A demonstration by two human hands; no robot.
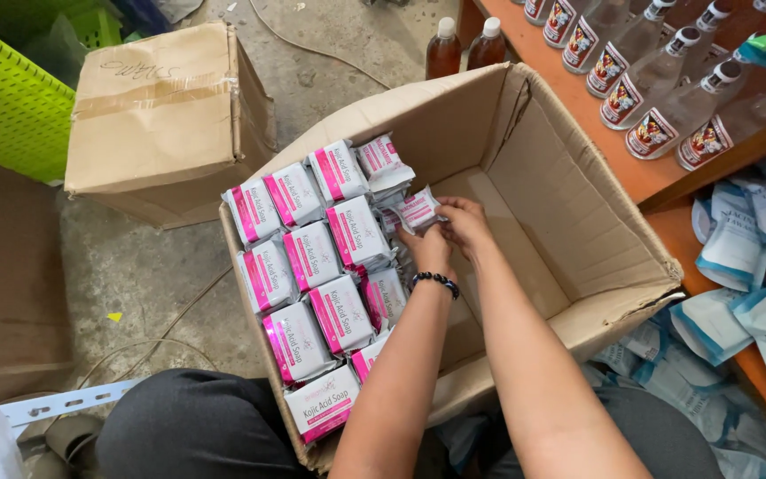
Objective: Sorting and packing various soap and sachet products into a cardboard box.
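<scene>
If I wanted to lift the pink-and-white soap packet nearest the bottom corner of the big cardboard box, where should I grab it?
Grip the pink-and-white soap packet across its two short ends, coming from straight above. It lies flat, label up, at the end of the row; the open cardboard box wall and neighbouring packets crowd its long sides, so only the top is free.

Both bare forearms are extended from the lower edge of the frame toward its centre. The left hand (427,247) and right hand (465,222) are brought together, fingers curled in a pinch. A beaded bracelet (436,281) is worn on the left wrist.
</scene>
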